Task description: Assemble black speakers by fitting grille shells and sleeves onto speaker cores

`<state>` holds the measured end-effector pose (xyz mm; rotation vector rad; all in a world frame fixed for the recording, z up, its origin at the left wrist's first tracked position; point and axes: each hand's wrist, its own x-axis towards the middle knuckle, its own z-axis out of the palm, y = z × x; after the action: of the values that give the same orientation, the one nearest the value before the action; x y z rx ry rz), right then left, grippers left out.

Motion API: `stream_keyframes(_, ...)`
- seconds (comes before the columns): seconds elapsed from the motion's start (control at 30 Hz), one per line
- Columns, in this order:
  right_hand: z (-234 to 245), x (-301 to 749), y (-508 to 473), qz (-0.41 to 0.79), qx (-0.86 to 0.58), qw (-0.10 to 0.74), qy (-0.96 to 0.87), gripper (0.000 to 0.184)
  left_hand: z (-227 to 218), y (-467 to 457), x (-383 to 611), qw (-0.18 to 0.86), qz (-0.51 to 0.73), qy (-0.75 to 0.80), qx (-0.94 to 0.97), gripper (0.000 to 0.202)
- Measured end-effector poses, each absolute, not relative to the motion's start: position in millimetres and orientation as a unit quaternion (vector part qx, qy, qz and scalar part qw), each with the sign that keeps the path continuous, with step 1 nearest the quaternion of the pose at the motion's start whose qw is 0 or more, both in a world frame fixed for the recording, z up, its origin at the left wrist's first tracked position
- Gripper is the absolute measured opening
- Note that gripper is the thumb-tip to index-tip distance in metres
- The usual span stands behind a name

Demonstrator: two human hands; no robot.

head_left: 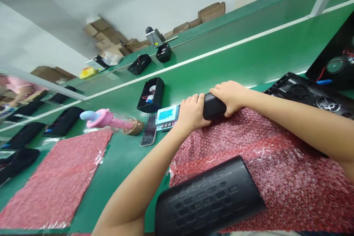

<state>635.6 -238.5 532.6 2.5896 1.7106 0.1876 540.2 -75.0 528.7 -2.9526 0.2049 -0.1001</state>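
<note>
Both of my hands grip one black speaker housing (213, 106) at the far edge of a red bubble-wrap sheet (265, 162). My left hand (192, 112) is closed over its left end. My right hand (228, 96) is wrapped over its top right. A second black housing with a slotted grille (207, 199) lies on the bubble wrap close to me, between my forearms. The part of the held housing under my fingers is hidden.
A phone (148, 132), a small blue-and-white device (167, 115) and a pink bottle (110, 120) lie left of my hands. Another bubble-wrap sheet (55, 184) is at the left. Open black housings (151, 94) sit on the green belt (249, 55); black parts (309, 94) at right. A person (16, 88) works far left.
</note>
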Motion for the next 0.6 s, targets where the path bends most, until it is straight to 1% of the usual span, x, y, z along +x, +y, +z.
stream_keyframes(0.03,530.9,633.4,-239.8,0.070,0.834,0.021,0.547,0.078,528.4,-73.1,542.4,0.088,-0.036,0.074,-0.993,0.086)
stream_keyframes(0.13,522.8,622.5,-245.5,0.134,0.846,0.047,0.514,0.100,529.4,-68.6,544.4,0.086,-0.044,0.085,-0.992,0.085)
stream_keyframes(0.17,519.9,619.0,-247.4,0.154,0.851,0.055,0.498,0.103,529.6,-67.8,543.8,0.085,-0.047,0.087,-0.991,0.084)
stream_keyframes(0.2,517.4,616.2,-249.1,0.168,0.856,0.059,0.486,0.103,529.6,-67.3,542.8,0.084,-0.051,0.090,-0.991,0.084)
stream_keyframes(0.33,512.1,613.8,-253.7,0.179,0.854,0.048,0.487,0.084,526.8,-67.5,538.8,0.080,-0.062,0.093,-0.990,0.083)
stream_keyframes(0.5,509.9,616.1,-256.2,0.184,0.837,0.041,0.513,0.082,521.0,-68.8,535.6,0.069,-0.073,0.089,-0.991,0.082)
stream_keyframes(0.6,516.7,613.1,-258.2,0.176,0.838,0.031,0.516,0.082,524.2,-66.4,533.2,0.061,-0.086,0.087,-0.991,0.083)
